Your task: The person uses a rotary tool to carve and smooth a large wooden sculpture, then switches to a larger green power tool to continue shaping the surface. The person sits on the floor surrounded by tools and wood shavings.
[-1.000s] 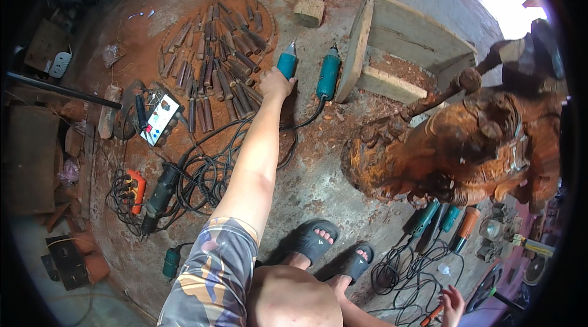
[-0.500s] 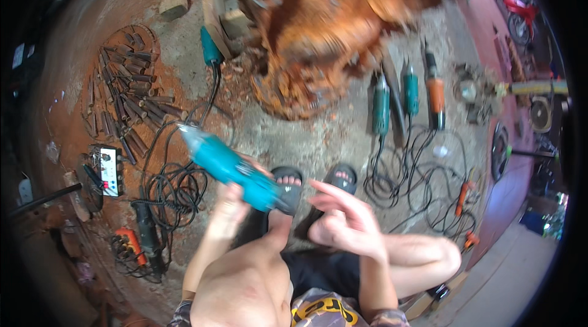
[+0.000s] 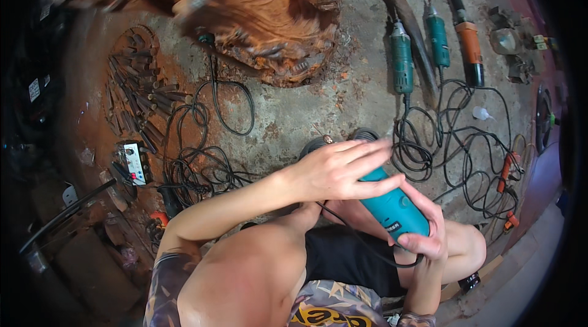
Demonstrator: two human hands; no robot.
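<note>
A teal electric die grinder (image 3: 401, 213) is tilted above my lap, its black cord curving down below it. Around its rear end wrap the fingers and thumb of my right hand (image 3: 433, 223). My left hand (image 3: 337, 171) reaches across from the left, with its fingers stretched out over the grinder's front part and their tips smeared by motion. That hand hides the grinder's nose, and I cannot tell how firmly it touches the body. Beyond my feet stands a large carved piece of reddish-brown wood (image 3: 257, 14), partly blurred.
Two green die grinders (image 3: 402, 63) and an orange one (image 3: 470, 51) lie at the far right beside a dark stick (image 3: 416, 39). Tangled black cords (image 3: 202, 161) cover the floor on both sides. At left are a pile of carving tools (image 3: 138, 82) and a white control box (image 3: 133, 163).
The grinder has passed from my left hand to my right and moved rightward. My left hand now lies over its front. The carving appears farther left as the view has shifted.
</note>
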